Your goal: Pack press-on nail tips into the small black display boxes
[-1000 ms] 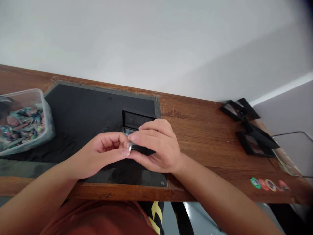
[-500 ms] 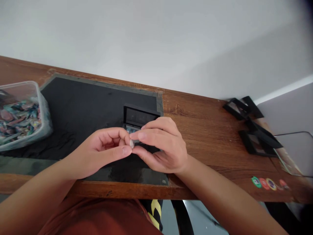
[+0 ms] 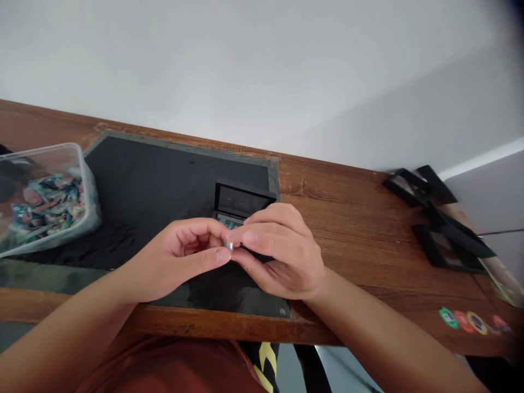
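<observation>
A small shiny, pale piece point(image 3: 230, 245) sits between the fingertips of both hands, over the black mat point(image 3: 143, 180). My left hand point(image 3: 180, 256) pinches it from the left with thumb and forefinger. From the right, my right hand point(image 3: 282, 248) grips it with thumb and fingers; the fingertips of the two hands meet. Just behind them a black case point(image 3: 241, 201) stands with its lid raised. Bluish items show in its lower part, which my hands partly hide.
At the left, a clear plastic tub point(image 3: 92, 202) holds many small wrapped pieces. Several black frames point(image 3: 446, 245) lie at the right of the wooden table point(image 3: 339, 218). Round coloured badges point(image 3: 464, 321) are near its front right edge. A pale wall rises behind.
The whole view has shifted slightly, so objects appear a little further right and lower. Both hands remain together on the small piece, which now shows a brighter glint.
</observation>
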Available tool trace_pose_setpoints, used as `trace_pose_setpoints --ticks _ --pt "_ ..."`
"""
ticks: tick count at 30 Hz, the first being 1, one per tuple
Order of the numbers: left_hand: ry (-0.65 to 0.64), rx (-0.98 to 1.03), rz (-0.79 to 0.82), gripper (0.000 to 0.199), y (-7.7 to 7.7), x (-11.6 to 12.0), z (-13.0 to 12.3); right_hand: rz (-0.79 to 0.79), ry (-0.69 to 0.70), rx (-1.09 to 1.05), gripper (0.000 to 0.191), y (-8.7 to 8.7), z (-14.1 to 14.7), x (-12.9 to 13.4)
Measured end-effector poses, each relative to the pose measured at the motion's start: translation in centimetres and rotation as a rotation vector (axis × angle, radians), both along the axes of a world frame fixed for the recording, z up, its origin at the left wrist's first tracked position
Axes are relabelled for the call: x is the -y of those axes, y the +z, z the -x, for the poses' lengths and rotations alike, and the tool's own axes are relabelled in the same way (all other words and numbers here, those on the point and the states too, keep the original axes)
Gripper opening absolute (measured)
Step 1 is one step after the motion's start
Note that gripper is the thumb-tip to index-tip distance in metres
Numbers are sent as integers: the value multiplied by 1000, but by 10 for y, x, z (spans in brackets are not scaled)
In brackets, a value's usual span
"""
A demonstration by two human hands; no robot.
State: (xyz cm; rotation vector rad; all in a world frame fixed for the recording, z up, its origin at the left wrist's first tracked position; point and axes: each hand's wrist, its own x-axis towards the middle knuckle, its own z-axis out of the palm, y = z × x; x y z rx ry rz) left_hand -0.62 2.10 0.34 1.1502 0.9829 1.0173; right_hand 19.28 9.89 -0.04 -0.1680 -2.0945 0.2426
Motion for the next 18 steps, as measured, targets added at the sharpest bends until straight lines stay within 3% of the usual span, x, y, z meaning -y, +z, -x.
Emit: trace_pose_setpoints --ticks 9,18 --pt "-75 32 7 14 3 2 1 3 1 -41 32 -2 3 1" --pt "-66 -6 -12 14 7 2 -1 -10 1 -59 39 -1 3 -1"
